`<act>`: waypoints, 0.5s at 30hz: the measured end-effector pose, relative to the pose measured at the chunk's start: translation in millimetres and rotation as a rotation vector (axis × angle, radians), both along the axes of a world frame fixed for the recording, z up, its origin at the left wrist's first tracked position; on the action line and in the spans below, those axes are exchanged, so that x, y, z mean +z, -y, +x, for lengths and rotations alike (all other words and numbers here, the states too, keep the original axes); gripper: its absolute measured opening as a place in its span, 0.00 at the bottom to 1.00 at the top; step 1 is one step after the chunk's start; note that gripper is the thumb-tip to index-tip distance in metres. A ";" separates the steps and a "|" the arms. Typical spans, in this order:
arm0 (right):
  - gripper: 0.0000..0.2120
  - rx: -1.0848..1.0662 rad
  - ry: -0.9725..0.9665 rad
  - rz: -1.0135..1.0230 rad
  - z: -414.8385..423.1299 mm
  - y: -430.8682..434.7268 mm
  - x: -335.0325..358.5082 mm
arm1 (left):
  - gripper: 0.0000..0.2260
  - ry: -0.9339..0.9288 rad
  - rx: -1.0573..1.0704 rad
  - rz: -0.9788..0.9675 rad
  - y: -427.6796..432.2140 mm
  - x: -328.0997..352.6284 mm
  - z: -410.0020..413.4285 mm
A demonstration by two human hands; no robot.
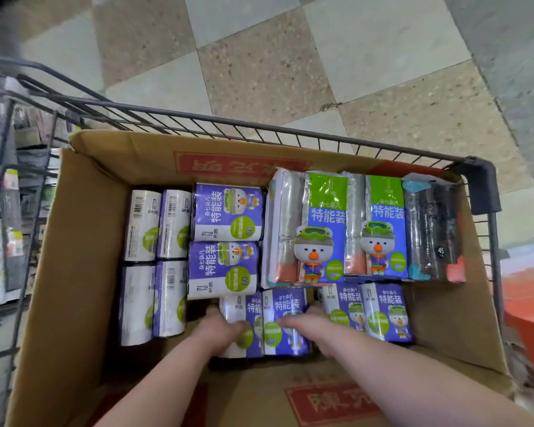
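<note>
Reaching down into the cardboard box [84,241], the left hand [225,328] gripped the left pack [250,343] of a purple-and-white pair, its thumb on the pack's outer side and its fingers curled over the face. The right hand [302,318] held the right pack [287,340] the same way, thumb on the outer side and fingers across the printed front. The two packs stood touching each other between the hands, low in the box.

Just right of the right hand stood two more purple packs [373,312]. Beyond both hands lay a row of green-and-blue packs [330,229], with a black pack [432,229] at its right end. Beyond and left of the left hand lay purple rolls [225,217] and white-backed rolls [154,263]. The box sat in a wire shopping cart [259,127] on a tiled floor [290,57].
</note>
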State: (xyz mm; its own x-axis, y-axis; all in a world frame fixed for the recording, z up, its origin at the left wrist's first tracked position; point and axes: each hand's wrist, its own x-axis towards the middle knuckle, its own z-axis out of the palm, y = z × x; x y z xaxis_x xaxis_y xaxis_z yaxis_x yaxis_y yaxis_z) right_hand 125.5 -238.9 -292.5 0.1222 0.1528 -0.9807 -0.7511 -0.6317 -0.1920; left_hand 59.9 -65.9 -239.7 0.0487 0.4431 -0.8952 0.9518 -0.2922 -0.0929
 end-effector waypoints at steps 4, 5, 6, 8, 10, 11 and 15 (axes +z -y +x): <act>0.24 0.017 0.015 0.011 11.8 13.8 19.7 | 0.18 0.086 0.243 -0.074 4.8 12.7 6.1; 0.26 0.006 0.019 0.004 13.4 17.4 23.1 | 0.16 0.086 0.287 -0.108 6.7 19.1 9.0; 0.27 0.009 0.033 0.001 14.6 20.9 29.0 | 0.15 0.078 0.282 -0.140 7.4 23.8 9.8; 0.27 0.012 0.062 0.006 12.9 26.1 39.4 | 0.14 0.095 0.273 -0.179 8.1 30.8 7.8; 0.27 0.018 0.124 0.008 8.9 30.5 51.5 | 0.14 0.121 0.275 -0.218 10.2 39.0 3.0; 0.24 0.012 0.150 0.003 6.1 32.7 60.9 | 0.14 0.141 0.280 -0.240 11.7 44.4 -0.1; 0.14 -0.137 0.257 0.007 -11.2 46.5 109.0 | 0.14 0.263 0.243 -0.339 16.9 74.7 -10.9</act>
